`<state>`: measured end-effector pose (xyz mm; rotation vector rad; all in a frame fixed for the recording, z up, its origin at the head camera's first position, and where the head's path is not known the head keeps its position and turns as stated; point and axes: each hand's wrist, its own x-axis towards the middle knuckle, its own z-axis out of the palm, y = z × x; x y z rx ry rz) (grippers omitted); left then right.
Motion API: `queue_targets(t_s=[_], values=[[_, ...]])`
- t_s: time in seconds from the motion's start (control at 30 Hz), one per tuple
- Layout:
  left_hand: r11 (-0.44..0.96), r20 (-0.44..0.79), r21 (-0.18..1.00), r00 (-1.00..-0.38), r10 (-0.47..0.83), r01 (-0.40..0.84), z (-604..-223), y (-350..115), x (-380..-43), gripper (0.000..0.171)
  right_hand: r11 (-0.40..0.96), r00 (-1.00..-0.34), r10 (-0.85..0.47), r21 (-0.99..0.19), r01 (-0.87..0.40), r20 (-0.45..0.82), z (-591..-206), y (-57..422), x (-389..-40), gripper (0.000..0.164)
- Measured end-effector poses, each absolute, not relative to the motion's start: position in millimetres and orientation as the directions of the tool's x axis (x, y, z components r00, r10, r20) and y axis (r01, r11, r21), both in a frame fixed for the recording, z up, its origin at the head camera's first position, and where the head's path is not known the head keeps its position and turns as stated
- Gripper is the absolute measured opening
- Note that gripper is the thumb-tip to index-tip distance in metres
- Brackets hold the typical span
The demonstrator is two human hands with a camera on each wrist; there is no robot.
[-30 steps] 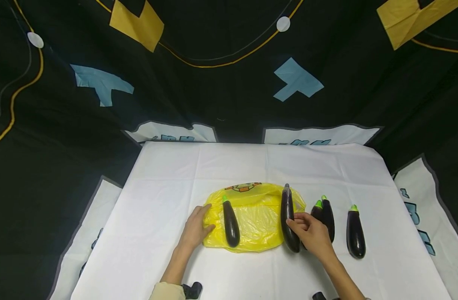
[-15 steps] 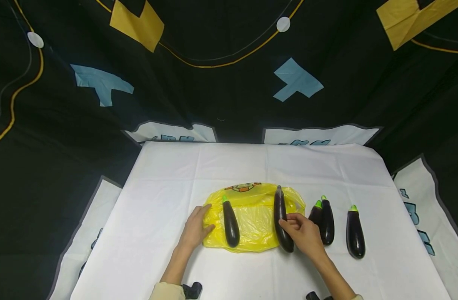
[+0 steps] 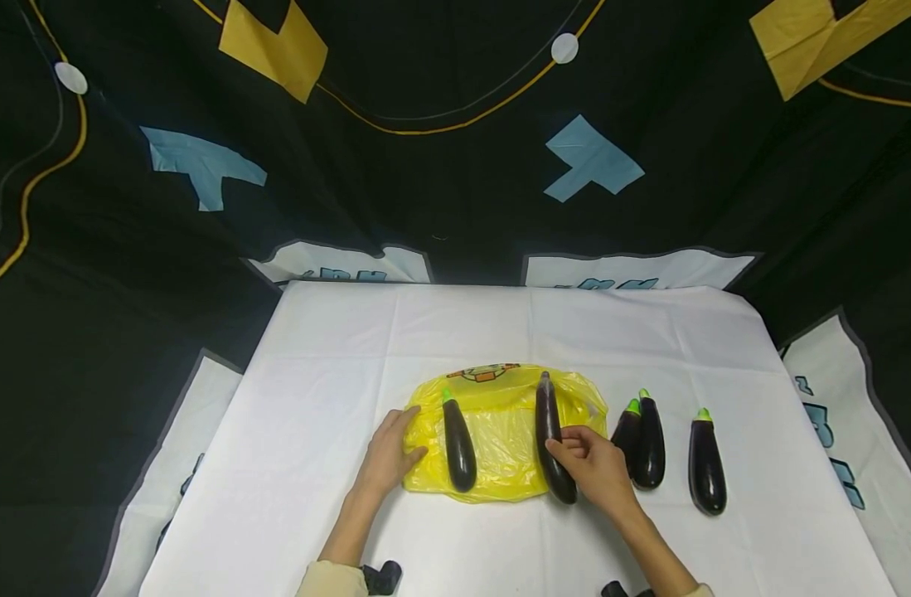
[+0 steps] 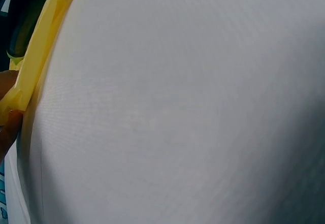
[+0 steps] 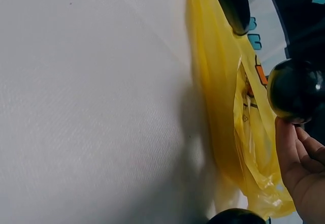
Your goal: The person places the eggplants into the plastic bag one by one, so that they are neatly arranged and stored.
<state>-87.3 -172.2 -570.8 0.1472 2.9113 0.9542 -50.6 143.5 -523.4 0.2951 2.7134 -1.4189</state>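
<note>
The yellow plastic bag (image 3: 503,439) lies flat at the middle of the white table. My left hand (image 3: 384,454) rests at its left edge, thumb and fingers spread apart on the plastic. On the bag's left part lies an eggplant (image 3: 459,444) with a green stem end. With thumb and fingers, my right hand (image 3: 595,468) pinches the side of a second, dark eggplant (image 3: 550,439), over the bag's right part. The right wrist view shows the rounded end of this held eggplant (image 5: 294,91) above the bag (image 5: 218,107). Its far end looks greyish.
Two eggplants (image 3: 651,448) lie side by side right of my right hand, and another eggplant (image 3: 707,464) lies farther right. The white cloth (image 3: 336,332) covers the table. A dark curtain (image 3: 425,191) with yellow and blue shapes hangs behind.
My right hand has moved left with the pinched eggplant, from the bag's right edge to farther over the bag. The left hand and the other eggplants have stayed in place.
</note>
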Motion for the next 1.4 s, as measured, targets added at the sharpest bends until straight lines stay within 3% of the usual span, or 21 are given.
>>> queue_targets(t_s=[0.57,1.4], values=[[0.803,-0.035,0.591,-0.992,0.12,0.077,-570.7,-172.1,-87.9,0.072,0.539,-0.986,0.084,-0.825,0.167,-0.144,-530.3,122.1,-56.7,0.036],[0.805,-0.047,0.59,-0.992,0.115,0.065,-569.5,-171.9,-87.5,0.071,0.535,-0.987,-0.079,-0.842,0.075,-0.138,-545.2,82.5,-66.9,0.037]])
